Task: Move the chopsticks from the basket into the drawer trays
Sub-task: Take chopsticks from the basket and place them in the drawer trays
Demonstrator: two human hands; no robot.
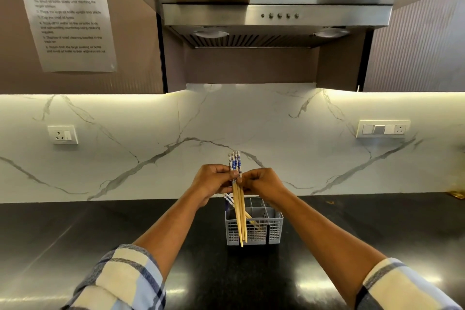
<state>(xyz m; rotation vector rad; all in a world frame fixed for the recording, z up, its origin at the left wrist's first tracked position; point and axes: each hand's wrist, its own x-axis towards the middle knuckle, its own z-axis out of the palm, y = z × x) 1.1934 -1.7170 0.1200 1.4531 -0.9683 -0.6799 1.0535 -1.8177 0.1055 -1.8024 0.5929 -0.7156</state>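
A bundle of wooden chopsticks (pixel 239 211) with blue-and-white patterned tops is held upright above and in front of a grey plastic basket (pixel 266 234) on the black counter. My left hand (pixel 214 182) and my right hand (pixel 264 184) both pinch the bundle near its patterned upper part, fingers meeting at the sticks. The tips hang down in front of the basket's front wall. More chopsticks (pixel 229 199) lean inside the basket at its left side. No drawer or tray is in view.
The black glossy counter (pixel 100 234) runs wall to wall. Behind it rises a white marble backsplash with a socket (pixel 63 134) at left and a switch plate (pixel 383 129) at right. A steel range hood (pixel 276 15) hangs overhead; a printed sheet (pixel 68 12) is taped on the upper cabinet.
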